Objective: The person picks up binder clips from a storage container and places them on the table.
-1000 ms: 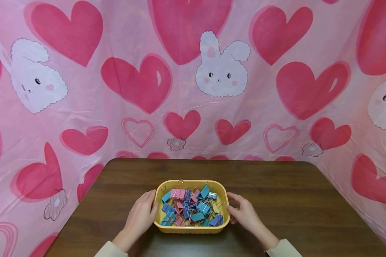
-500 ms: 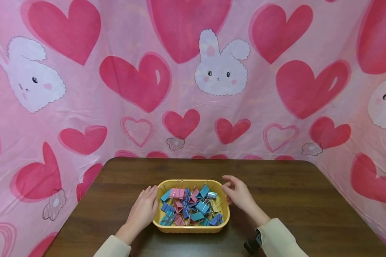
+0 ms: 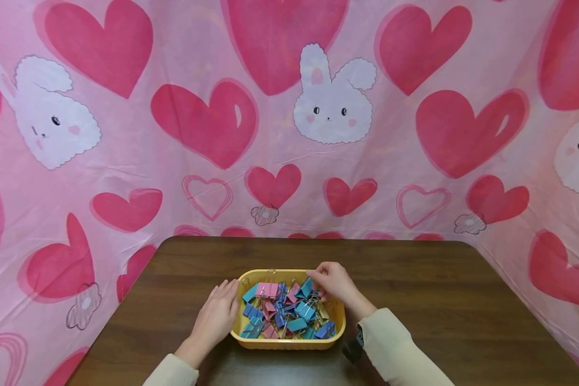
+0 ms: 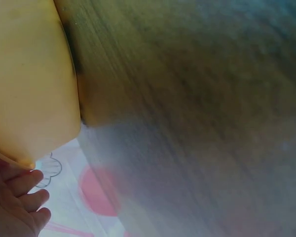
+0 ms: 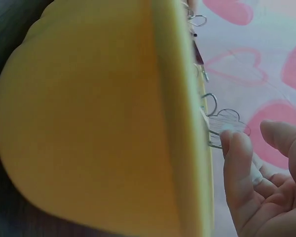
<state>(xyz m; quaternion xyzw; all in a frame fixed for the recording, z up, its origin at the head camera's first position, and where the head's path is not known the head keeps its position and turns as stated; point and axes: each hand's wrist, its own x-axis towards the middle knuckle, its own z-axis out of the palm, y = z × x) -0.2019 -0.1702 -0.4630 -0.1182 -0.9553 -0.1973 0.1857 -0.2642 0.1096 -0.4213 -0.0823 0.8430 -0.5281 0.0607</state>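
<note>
A yellow plastic basket [image 3: 287, 344] holds a jumbled pile of binder clips [image 3: 297, 325] in pink, teal, blue and yellow, many with wire handles sticking up. My left hand [image 3: 215, 313] rests against the basket's left rim with fingers extended; in the left wrist view its fingertips [image 4: 37, 199] lie right by the rim. Over the basket's back right corner, my right hand [image 3: 336, 282] reaches in above a teal binder clip [image 3: 305, 288]. The right wrist view shows its thumb and index finger apart, nothing between them, beside wire handles [image 5: 210, 103] that rise past the rim.
A dark brown wooden table [image 3: 424, 300] carries the basket near its front edge. Pink cloth [image 3: 280, 161] printed with hearts and rabbits hangs around the back and sides. A black strapped device [image 3: 353, 348] sits at the right wrist, close to the basket's right side.
My right hand has left the basket's right rim, lifted, and moved left over the clips. My left hand has slid slightly up along the left rim. The basket stays in place.
</note>
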